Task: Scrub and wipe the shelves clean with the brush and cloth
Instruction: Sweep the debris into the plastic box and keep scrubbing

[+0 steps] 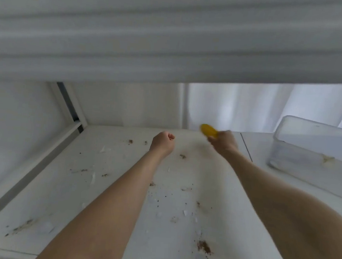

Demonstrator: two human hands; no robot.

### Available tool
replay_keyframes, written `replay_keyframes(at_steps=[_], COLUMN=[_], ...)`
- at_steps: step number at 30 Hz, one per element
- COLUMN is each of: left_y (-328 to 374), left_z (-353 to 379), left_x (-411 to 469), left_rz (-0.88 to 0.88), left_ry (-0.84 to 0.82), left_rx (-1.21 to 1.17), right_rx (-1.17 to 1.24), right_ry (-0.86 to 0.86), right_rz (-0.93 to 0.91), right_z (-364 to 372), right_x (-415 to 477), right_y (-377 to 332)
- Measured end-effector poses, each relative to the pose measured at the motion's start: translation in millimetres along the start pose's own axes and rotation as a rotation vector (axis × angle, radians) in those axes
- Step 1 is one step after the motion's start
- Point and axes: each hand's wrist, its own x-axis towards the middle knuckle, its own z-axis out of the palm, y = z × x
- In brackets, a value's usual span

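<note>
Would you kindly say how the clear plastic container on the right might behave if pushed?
The clear plastic container looks nearly empty, so probably light and slides easily. Its walls seem rigid; its broad, low shape makes tipping unlikely.

White wall, pale curtain behind.

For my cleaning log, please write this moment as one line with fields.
right hand: grips yellow brush | left hand: fist, holds nothing visible | shelf: brown crumbs scattered | plastic box: at right
</note>
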Motion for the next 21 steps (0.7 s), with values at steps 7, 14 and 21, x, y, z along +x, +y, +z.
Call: replay_keyframes(at_steps=[7,14,21], left_y=[-17,26,35], left_z=[1,4,0], left_x=[-19,-48,-86], left_rz=[-0.065,-0.043,-0.071], left_ry=[-0.040,-0.041,-0.061], left_rx=[0.052,0.039,0.002], right_rx=[-0.110,-0.218,-0.109], right_ry=[0.022,-0.323,-0.004], right_rz=[0.147,-0.123,0.080], right_z=[10,52,-32], right_x=[-21,-100,-93], right_y=[28,-17,42])
